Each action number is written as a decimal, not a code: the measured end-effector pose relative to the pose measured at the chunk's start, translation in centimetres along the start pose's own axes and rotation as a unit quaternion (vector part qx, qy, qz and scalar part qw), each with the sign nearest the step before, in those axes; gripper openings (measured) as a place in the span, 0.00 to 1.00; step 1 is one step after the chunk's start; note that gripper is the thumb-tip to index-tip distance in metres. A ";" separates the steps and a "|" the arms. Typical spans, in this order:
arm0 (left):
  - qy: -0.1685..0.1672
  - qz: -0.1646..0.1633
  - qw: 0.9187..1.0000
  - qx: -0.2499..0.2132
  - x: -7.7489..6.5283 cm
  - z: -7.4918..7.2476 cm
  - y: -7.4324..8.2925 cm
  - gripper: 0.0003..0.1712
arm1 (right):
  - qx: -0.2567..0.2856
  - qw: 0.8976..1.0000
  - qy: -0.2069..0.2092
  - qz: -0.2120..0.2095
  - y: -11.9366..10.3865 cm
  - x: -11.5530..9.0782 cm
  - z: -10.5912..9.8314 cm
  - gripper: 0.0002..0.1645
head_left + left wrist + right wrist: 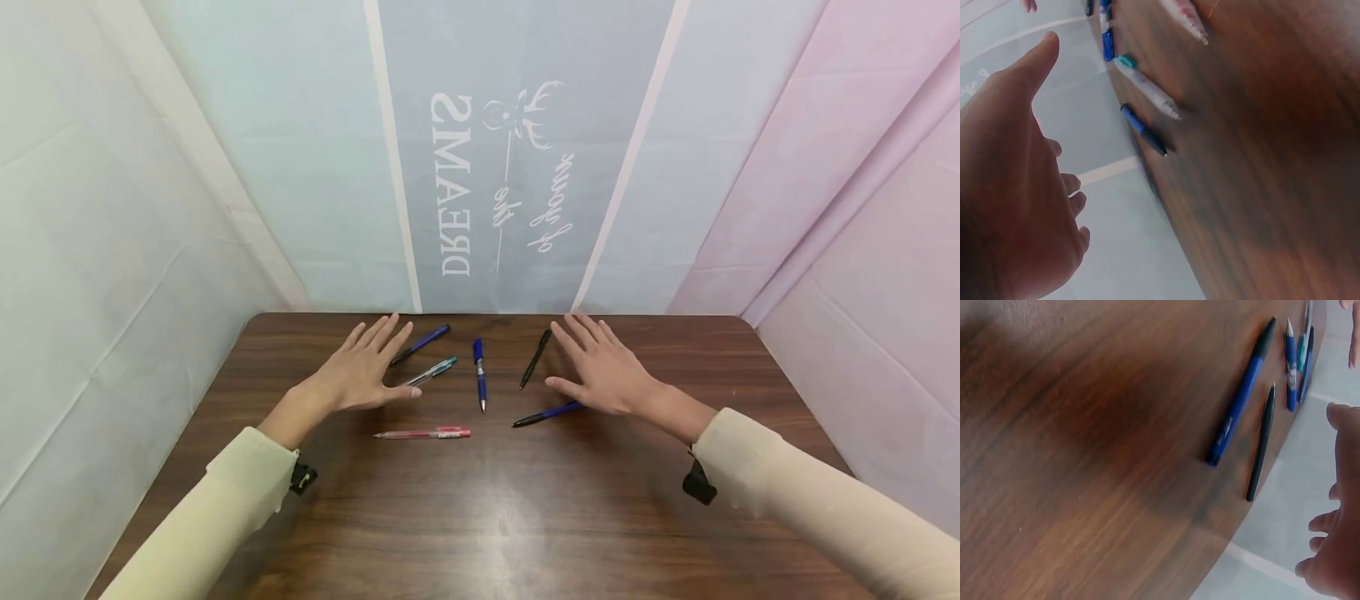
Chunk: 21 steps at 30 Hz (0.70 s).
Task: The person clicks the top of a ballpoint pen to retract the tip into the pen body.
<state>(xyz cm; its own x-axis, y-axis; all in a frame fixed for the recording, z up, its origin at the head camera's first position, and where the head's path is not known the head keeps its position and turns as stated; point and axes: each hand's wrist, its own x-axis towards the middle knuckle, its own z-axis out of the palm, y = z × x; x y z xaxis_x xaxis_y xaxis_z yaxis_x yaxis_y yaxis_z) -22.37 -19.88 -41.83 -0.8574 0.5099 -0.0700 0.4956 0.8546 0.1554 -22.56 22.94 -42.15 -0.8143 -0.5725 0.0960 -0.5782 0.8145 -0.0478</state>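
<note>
My left hand [356, 371] is spread over the left part of the table, fingers straight and holding nothing. Beside and partly beneath it lie a blue pen with a dark grip [427, 340] and a clear pen with a teal end [438, 368]. My right hand [607, 371], also spread and holding nothing, hovers near a black pen [535, 360]. It hides one end of another blue pen with a black grip [543, 414]. Between the hands lies a blue pen with a silver tip [481, 379]. A pink-red clear pen [422, 433] lies nearer the front.
The pens lie on a dark wood-grain table [480, 517]. A printed cloth [517, 192] hangs along its back edge, with pale cloth walls [97, 250] on both sides. Black straps with small units [699, 483] sit at the wrists.
</note>
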 end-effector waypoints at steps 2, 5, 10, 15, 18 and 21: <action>0.000 0.004 1.000 -0.001 -0.3 0.3 0.1 0.64 | -0.006 1.000 -0.002 -0.011 -0.5 0.0 0.2 0.55; 0.001 0.010 1.000 0.005 -0.7 0.6 0.1 0.64 | -0.012 1.000 0.003 -0.026 -1.2 -0.1 0.5 0.55; 0.003 0.021 1.000 0.009 -1.1 1.0 0.2 0.64 | -0.012 0.999 0.012 -0.049 -2.3 -0.2 0.8 0.54; 0.008 0.042 0.999 0.015 -1.4 1.1 0.6 0.63 | -0.012 0.998 0.018 -0.066 -3.1 -0.2 1.1 0.54; 0.016 0.063 0.998 0.020 -1.6 1.3 0.7 0.62 | -0.007 0.997 0.019 -0.072 -3.5 -0.2 1.3 0.53; 0.021 0.078 0.997 0.020 -1.7 1.6 0.9 0.62 | -0.004 0.996 0.024 -0.084 -4.0 -0.2 1.5 0.53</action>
<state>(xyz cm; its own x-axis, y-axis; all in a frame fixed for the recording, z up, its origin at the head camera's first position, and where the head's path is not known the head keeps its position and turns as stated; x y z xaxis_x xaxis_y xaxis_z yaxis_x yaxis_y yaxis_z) -20.25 -19.86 -43.11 -0.7740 0.6331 -0.0058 0.6279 0.7687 0.1217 -20.19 19.65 -43.46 -0.7025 -0.6957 0.1501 -0.7056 0.7083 -0.0197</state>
